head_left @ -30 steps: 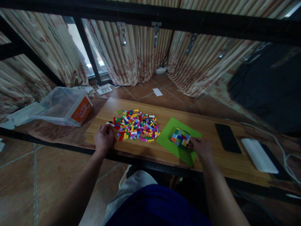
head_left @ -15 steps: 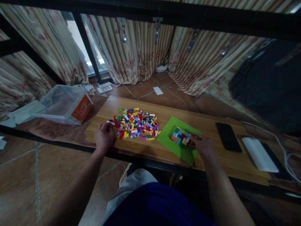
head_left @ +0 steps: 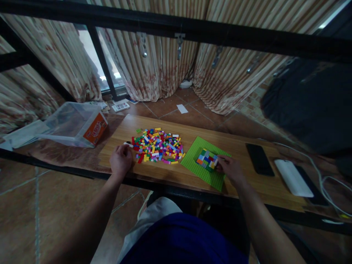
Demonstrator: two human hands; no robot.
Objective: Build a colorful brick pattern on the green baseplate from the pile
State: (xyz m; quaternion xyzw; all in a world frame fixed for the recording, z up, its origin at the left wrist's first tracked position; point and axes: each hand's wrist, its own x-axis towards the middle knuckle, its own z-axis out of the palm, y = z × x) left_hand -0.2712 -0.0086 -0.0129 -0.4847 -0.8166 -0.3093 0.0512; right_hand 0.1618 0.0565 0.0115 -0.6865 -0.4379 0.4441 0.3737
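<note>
My right hand (head_left: 229, 168) is closed at the right edge of a small multicoloured brick build (head_left: 206, 160), its fingertips pinching what looks like a white toy brick. The build sits on a green baseplate (head_left: 192, 156). To the left, my left hand (head_left: 121, 160) rests on the wooden board with curled fingers, beside a heap of loose toy bricks (head_left: 159, 146). A white brick (head_left: 128, 145) and a dark one lie just past its fingertips. What that hand holds, if anything, is hidden.
A clear plastic box (head_left: 74, 121) with an orange label stands left of the wooden board (head_left: 132, 121). On the right lie a black phone (head_left: 259, 159), a white slab-shaped device (head_left: 293, 178) and a white cable (head_left: 316, 165). A dark metal bar (head_left: 165, 22) crosses above the far side.
The view has tilted and shifted slightly, so everything sits a little differently in the picture. Both hands stay at the same places, the right still at the build's edge.
</note>
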